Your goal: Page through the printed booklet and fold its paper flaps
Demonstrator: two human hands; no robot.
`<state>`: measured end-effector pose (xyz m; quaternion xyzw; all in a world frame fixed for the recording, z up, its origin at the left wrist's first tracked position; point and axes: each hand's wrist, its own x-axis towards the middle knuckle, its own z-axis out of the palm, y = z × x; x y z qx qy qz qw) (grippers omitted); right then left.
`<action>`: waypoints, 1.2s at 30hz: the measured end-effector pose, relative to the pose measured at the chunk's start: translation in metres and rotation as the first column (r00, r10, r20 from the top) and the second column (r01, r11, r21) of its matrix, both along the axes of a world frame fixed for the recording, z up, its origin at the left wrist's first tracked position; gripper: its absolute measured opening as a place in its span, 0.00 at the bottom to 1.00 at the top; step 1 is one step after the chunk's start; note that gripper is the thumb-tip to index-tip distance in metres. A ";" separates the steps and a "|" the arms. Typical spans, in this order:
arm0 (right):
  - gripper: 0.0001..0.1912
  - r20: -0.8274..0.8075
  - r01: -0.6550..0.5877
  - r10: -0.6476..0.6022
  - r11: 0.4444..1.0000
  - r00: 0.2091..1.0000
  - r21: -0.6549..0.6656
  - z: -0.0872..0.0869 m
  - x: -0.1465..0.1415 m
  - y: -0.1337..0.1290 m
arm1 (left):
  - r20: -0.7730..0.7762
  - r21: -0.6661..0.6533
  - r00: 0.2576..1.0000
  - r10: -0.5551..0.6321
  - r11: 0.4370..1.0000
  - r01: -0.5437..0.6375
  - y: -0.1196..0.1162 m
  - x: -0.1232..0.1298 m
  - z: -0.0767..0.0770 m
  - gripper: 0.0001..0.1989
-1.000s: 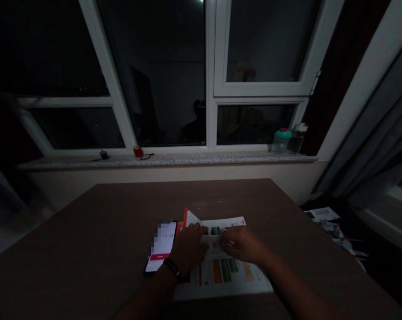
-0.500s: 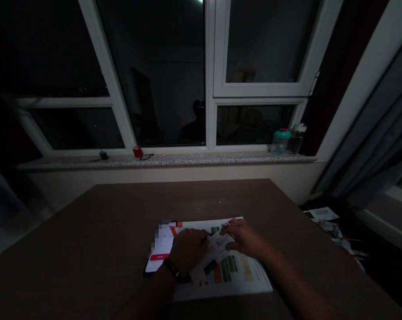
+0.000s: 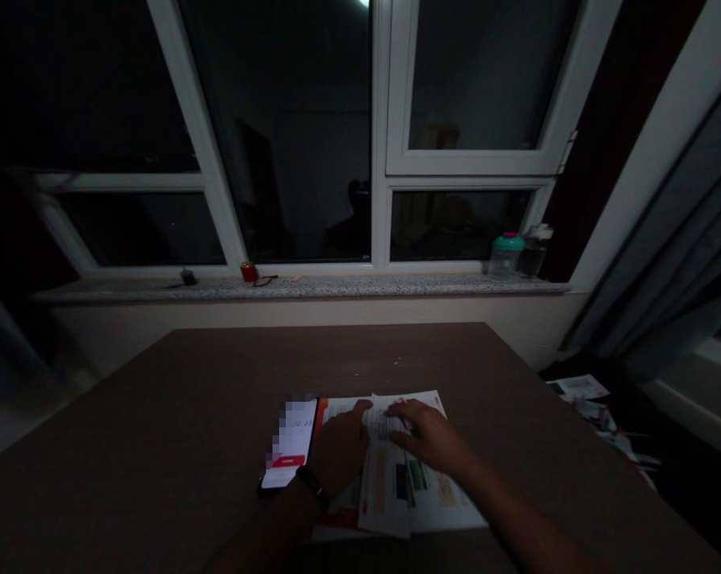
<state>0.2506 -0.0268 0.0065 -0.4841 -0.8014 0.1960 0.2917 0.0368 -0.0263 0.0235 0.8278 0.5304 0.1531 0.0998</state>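
A narrow printed sheet of paper (image 3: 385,490) lies lengthwise over a wider colour-printed leaflet (image 3: 468,510). My left hand (image 3: 340,450), with a dark band on the wrist, is at the sheet's upper left edge, index finger and thumb on either side of the edge. From the right, my right hand (image 3: 429,434) has curled fingers and a thumb on the sheet's upper part; a small pinkish bit shows by its fingertips, too dim to name. Left of my left hand lies a lit phone (image 3: 292,442), touching the leaflet's left side.
The brown table (image 3: 157,430) reaches toward a stone windowsill (image 3: 348,285). On the sill stand a red jar (image 3: 249,272), a small dark bottle (image 3: 187,277), a teal-lidded bottle (image 3: 506,253) and a clear bottle (image 3: 533,251). Papers (image 3: 579,388) lie low at the right.
The slanted, lifted paper between my hands has come down lengthwise on the leaflet. My left fingers have straightened toward its top edge, and my right hand has shifted slightly left.
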 end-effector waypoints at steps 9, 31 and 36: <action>0.24 -0.217 0.029 -0.044 0.997 0.975 -0.070 -0.017 -0.003 0.005 | 0.214 -0.029 0.972 0.101 0.995 -0.097 0.004 0.001 -0.009 0.28; 0.14 -0.418 0.233 -0.282 0.958 0.864 -0.164 -0.008 0.002 0.015 | 0.254 -0.054 0.857 -0.449 0.878 0.476 -0.009 0.002 0.005 0.24; 0.14 -0.380 0.309 -0.379 0.922 0.844 -0.233 -0.006 0.017 0.019 | 0.107 -0.076 0.859 -0.501 0.857 0.510 -0.008 -0.001 0.000 0.27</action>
